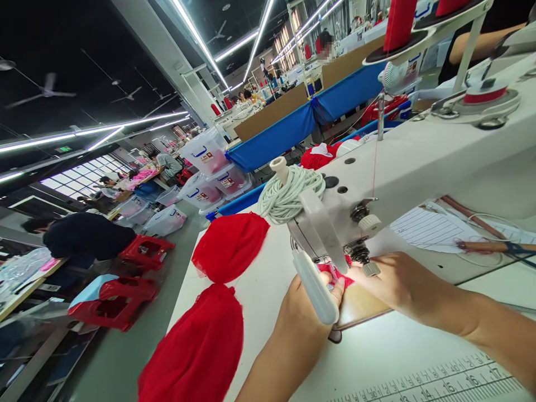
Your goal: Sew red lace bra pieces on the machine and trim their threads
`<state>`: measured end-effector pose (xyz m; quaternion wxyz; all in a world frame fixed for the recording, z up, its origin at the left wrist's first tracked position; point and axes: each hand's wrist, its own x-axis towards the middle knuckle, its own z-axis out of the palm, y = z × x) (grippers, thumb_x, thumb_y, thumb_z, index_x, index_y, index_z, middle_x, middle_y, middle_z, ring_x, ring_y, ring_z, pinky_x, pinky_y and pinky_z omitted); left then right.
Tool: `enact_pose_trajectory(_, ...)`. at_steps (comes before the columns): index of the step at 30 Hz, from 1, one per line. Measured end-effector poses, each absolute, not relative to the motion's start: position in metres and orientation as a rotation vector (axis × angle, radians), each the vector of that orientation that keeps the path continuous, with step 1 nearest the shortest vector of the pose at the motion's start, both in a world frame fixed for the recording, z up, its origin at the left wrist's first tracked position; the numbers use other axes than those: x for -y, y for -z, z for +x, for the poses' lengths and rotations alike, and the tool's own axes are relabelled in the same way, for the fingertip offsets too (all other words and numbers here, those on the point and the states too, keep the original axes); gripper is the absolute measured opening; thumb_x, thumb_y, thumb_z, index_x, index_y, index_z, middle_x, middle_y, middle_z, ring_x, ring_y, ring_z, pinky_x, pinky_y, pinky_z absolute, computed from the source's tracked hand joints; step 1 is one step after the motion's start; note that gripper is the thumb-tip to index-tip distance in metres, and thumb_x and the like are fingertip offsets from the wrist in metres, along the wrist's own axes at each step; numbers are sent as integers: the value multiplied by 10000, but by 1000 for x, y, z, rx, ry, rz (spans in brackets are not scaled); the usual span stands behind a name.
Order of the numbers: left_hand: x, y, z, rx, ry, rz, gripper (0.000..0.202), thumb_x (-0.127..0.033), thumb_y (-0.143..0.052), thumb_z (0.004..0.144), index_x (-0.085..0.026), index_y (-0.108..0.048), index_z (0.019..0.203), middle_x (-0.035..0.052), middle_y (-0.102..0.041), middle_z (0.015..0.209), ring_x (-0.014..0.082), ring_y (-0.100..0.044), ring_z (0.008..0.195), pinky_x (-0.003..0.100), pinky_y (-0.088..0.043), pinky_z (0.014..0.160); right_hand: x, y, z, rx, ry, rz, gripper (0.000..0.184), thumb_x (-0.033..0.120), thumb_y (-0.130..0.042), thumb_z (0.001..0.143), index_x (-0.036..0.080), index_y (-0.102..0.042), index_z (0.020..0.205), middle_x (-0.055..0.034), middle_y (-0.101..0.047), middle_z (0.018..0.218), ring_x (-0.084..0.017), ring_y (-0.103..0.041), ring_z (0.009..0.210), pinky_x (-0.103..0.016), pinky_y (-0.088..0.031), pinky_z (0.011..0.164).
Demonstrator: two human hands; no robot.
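Under the head of a white sewing machine lies a small piece of red fabric, mostly hidden by the machine and my fingers. My left hand pinches its near left side, thumb forward, partly behind the grey presser lever. From the right, my right hand reaches in with its fingers closed at the fabric's right edge; the fingertips are partly covered by the tension knobs. Two larger red fabric pieces lie on the white table left of the machine.
A coil of pale green cord hangs on the machine head. Red thread spools stand above. A printed ruler runs along the near edge. Paper sheets lie at right. Plastic bins, red stools and other workers are beyond.
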<state>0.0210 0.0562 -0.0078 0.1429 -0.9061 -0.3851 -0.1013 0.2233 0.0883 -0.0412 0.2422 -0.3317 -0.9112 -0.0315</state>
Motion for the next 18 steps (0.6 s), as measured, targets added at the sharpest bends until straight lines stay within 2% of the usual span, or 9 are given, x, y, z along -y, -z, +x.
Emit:
enact_pose_trajectory(4, -50, 3, 22, 1075, 359, -2585, 269, -97, -428, 914, -124, -628, 1092, 124, -695, 1001, 206, -643, 873, 329, -559, 727, -87, 40, 221, 2481, 50, -913, 242, 78, -408, 870, 208, -499, 687, 22, -497, 678, -125, -398, 563, -267, -238, 504)
enact_pose_trajectory(7, -52, 21, 22, 1015, 491, -2462, 258, -113, -446, 905, -126, -636, 1079, 130, -711, 1027, 226, -657, 911, 351, -561, 764, -86, 37, 220, 2485, 30, -904, 228, 86, -448, 856, 203, -489, 665, 26, -501, 669, -121, -404, 572, -262, -254, 512)
enact_pose_trajectory(9, -54, 34, 22, 1037, 560, -2376, 245, -131, -465, 897, -149, -642, 1065, 126, -720, 1011, 236, -668, 884, 362, -561, 739, -84, 37, 219, 2479, 29, -924, 213, 78, -460, 841, 197, -502, 669, 22, -510, 658, -123, -401, 565, -267, -256, 514)
enact_pose_trajectory(12, -54, 44, 23, 1092, 510, -2348, 247, -135, -516, 873, -180, -637, 1084, 119, -724, 1000, 244, -672, 841, 381, -555, 716, -83, 39, 220, 2455, 51, -949, 223, 28, -441, 795, 194, -525, 672, 28, -474, 574, -128, -354, 504, -290, -208, 487)
enact_pose_trajectory(15, -51, 41, 22, 1055, 468, -2364, 286, -102, -516, 868, -153, -617, 1130, 138, -713, 1034, 250, -669, 875, 392, -550, 740, -83, 42, 221, 2441, 60, -962, 240, 8, -442, 755, 201, -495, 623, 34, -419, 510, -130, -307, 463, -303, -160, 474)
enact_pose_trajectory(18, -49, 37, 22, 993, 444, -2372, 314, -65, -492, 867, -114, -601, 1158, 163, -699, 1068, 259, -655, 960, 411, -542, 795, -83, 44, 221, 2459, 39, -975, 218, 56, -467, 786, 202, -473, 625, 26, -469, 566, -128, -354, 495, -292, -169, 483)
